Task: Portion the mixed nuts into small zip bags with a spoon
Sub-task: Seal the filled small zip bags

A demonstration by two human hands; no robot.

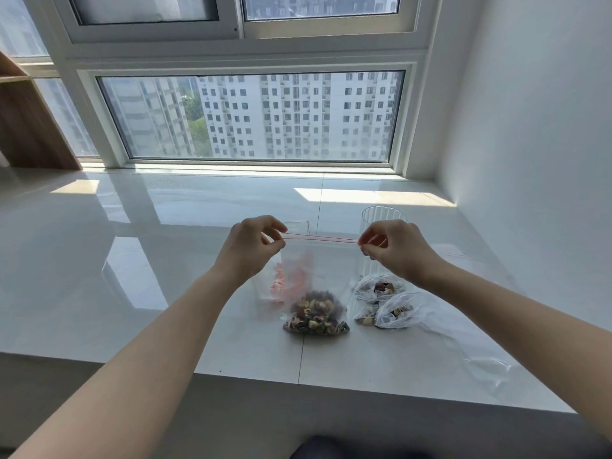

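A clear zip bag (318, 276) with a red seal strip hangs upright over the white sill, mixed nuts (316, 318) heaped in its bottom, which touches the surface. My left hand (251, 248) pinches the left end of the seal strip. My right hand (394, 248) pinches its right end, and the strip is stretched straight between them. To the right lie two small bags of nuts (384, 304) on the sill. No spoon is visible.
A ribbed clear glass (381, 223) stands behind my right hand. A clear bag with pink-orange pieces (281, 283) sits behind the held bag. Loose empty plastic (470, 352) trails toward the sill's front right edge. A white wall rises on the right, a window behind.
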